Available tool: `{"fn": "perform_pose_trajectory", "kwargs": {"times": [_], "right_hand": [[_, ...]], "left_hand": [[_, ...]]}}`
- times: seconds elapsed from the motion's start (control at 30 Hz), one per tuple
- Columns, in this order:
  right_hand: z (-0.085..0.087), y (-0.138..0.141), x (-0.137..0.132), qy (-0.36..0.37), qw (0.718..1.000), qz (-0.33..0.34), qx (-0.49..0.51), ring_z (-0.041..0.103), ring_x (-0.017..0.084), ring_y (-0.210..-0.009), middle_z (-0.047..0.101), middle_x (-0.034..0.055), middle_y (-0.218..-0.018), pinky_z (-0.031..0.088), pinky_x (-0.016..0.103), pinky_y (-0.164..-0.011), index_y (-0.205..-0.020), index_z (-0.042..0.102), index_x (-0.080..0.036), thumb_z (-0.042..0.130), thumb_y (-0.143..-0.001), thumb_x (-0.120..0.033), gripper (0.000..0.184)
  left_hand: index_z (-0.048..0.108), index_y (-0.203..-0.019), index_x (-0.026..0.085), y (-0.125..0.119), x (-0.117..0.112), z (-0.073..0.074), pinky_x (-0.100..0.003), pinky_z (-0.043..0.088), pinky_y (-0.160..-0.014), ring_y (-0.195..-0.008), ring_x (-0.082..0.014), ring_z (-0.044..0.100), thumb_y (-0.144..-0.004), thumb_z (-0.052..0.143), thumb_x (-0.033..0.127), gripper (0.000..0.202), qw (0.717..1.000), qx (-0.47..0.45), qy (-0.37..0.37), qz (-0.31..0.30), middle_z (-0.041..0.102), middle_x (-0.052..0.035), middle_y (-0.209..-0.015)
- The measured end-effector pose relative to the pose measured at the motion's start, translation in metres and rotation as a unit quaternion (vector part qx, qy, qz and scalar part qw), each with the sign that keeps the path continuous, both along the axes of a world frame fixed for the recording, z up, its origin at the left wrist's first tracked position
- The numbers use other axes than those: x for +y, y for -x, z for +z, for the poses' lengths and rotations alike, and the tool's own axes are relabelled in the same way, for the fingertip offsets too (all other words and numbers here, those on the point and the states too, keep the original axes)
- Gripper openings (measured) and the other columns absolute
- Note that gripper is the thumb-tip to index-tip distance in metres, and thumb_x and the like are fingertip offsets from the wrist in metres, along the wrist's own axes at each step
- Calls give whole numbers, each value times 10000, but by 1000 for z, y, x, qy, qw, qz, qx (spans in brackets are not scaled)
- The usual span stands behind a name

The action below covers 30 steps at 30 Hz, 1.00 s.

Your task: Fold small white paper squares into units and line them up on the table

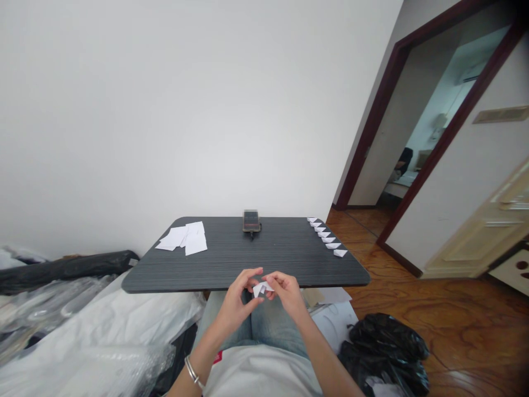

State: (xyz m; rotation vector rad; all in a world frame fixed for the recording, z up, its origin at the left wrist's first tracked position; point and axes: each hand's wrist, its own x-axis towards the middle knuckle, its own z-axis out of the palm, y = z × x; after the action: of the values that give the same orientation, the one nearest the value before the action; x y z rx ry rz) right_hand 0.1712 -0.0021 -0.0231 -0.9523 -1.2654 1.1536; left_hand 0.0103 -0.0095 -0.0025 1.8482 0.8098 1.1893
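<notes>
1. Folded paper (259, 289): small, white, held between the two hands at the counter's (268, 259) near edge, above the lap.
2. Right hand (286, 289): grip closed, thumb and fingers pinching the paper's right end.
3. Left hand (238, 295): grip loosely cupped, thumb and forefinger parted around the left end; can't tell whether the curled fingers touch it.
4. Step looks like shaping a fold. Done well, I'd judge: right pinch firm, corners matched before pressing, left thumb run lightly along the crease so the point isn't crushed.
5. Long axis runs roughly side to side, dipping leftward; a corner points down-left. Fingers cover the right end, so its true length is perhaps greater than shows.
</notes>
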Motion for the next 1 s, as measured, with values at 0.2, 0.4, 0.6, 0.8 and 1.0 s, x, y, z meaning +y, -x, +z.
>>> {"fn": "perform_pose_trajectory", "kwargs": {"times": [0.2, 0.4, 0.6, 0.8, 1.0], "right_hand": [[2, -3, -1, 62, 994, 71, 55, 564, 93, -447, 637, 8, -586, 464, 189, -438, -763, 669, -131, 678, -696, -460, 335], [9, -6, -5, 85, 987, 90, 105, 573, 93, -472, 651, 11, -625, 467, 192, -462, -846, 664, -140, 724, -667, -413, 332], [7, -7, -3, 137, 969, 106, 179, 512, 70, -441, 581, -24, -555, 447, 179, -450, -740, 656, -143, 748, -646, -394, 284], [4, -7, 1, 133, 963, 70, 225, 481, 61, -439, 566, -30, -534, 443, 178, -459, -640, 662, -140, 804, -574, -331, 247], [8, -2, -3, 46, 977, -5, 209, 521, 77, -462, 603, -22, -548, 449, 188, -470, -670, 690, -165, 796, -574, -340, 226]], "left_hand": [[494, -1203, 241, 3, 1, -1, -339, 449, -820, -1007, -222, 529, -787, 556, 104, 443, 989, 78, -127, 11, 552, -90, -1135], [337, -1331, 267, 3, 1, -8, -379, 461, -878, -1012, -203, 550, -828, 472, 78, 554, 980, 106, -170, 12, 511, -106, -1222], [257, -1380, 278, 5, 0, -10, -402, 426, -951, -1125, -210, 506, -861, 413, 60, 584, 959, 160, -233, 16, 489, -103, -1292], [300, -1368, 256, 4, -4, -6, -410, 412, -973, -1178, -220, 475, -867, 448, 98, 546, 947, 176, -268, 22, 496, -105, -1302], [544, -1113, 222, 3, -5, -1, -429, 418, -957, -1172, -257, 466, -812, 579, 187, 305, 958, 132, -236, 101, 476, -123, -1281]]}}
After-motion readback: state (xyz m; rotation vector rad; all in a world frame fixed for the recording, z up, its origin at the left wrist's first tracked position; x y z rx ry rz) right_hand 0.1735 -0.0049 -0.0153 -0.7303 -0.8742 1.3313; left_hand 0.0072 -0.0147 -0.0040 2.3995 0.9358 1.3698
